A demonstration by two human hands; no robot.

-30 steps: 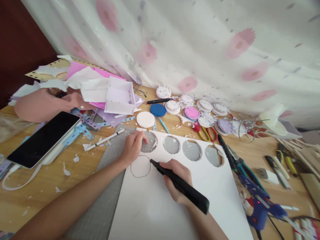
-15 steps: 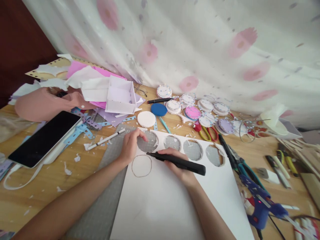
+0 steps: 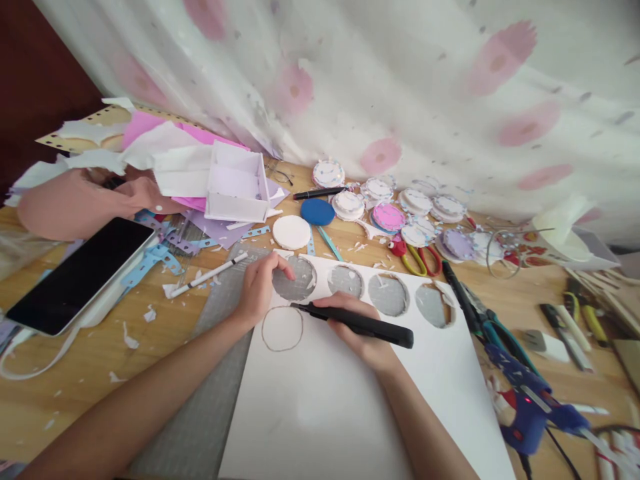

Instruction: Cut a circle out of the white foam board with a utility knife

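Observation:
A white foam board point(image 3: 300, 413) lies on a grey cutting mat point(image 3: 200, 407), with a row of round holes cut along its far edge. Below the leftmost hole, a pencilled circle point(image 3: 283, 329) is drawn on it. My right hand point(image 3: 357, 327) is closed around a black utility knife point(image 3: 373, 325), whose tip touches the top of that circle. At the board's far left corner, my left hand point(image 3: 260, 285) grips the edge with curled fingers, the index finger reaching over the leftmost hole. Its thumb is hidden.
Behind the board lie a white disc point(image 3: 291, 232), a blue disc point(image 3: 317, 212), several decorated discs and red-yellow scissors point(image 3: 417, 259). A phone point(image 3: 83, 275) and paper scraps are at left. Pliers point(image 3: 500, 333) and a blue glue gun point(image 3: 530, 407) lie at right.
The knife tip has moved slightly left along the top of the drawn circle. My left hand keeps its place on the board. The camera view has shifted a little.

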